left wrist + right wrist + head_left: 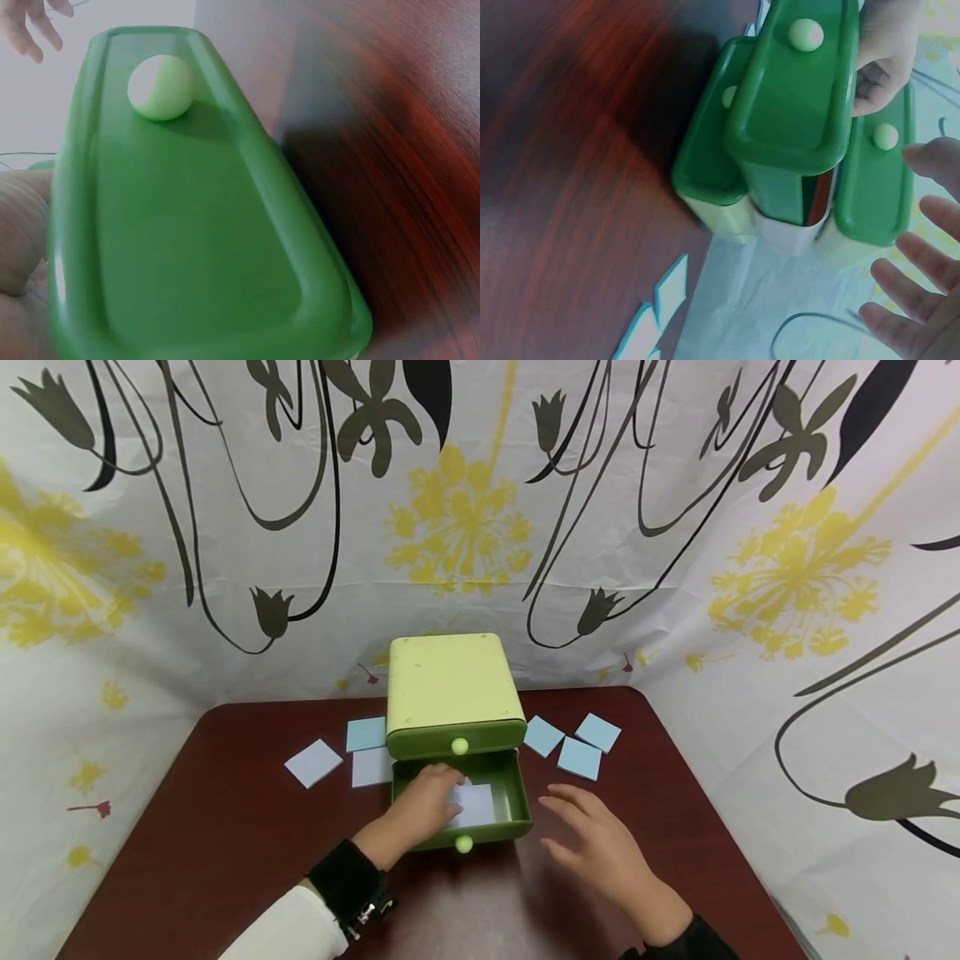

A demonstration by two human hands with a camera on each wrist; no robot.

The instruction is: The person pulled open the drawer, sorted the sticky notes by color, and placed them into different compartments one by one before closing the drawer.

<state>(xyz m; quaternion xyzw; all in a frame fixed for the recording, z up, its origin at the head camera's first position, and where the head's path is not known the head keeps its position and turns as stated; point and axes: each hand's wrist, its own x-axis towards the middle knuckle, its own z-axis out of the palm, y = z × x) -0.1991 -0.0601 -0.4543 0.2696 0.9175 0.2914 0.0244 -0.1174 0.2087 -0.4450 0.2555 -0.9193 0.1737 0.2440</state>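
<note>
A small drawer cabinet (453, 681) with a pale yellow top and green fronts stands at the table's back. Its middle drawer (795, 112) is pulled out, with pale lavender paper squares (476, 806) inside. My left hand (422, 803) reaches over the drawer's left side, thumb and fingers at the squares' left edge. Whether it pinches one is hidden. To the drawer's right, my right hand (600, 843) hovers with fingers spread, holding nothing. In the left wrist view the green drawer front (187, 217) with its round knob (160, 88) covers most of my left hand.
Left of the cabinet lie two lavender squares (313, 763) and a light blue square (366, 733). Three light blue squares (580, 758) lie to its right. The dark red-brown table (225, 827) meets a patterned curtain (480, 552) behind and at both sides.
</note>
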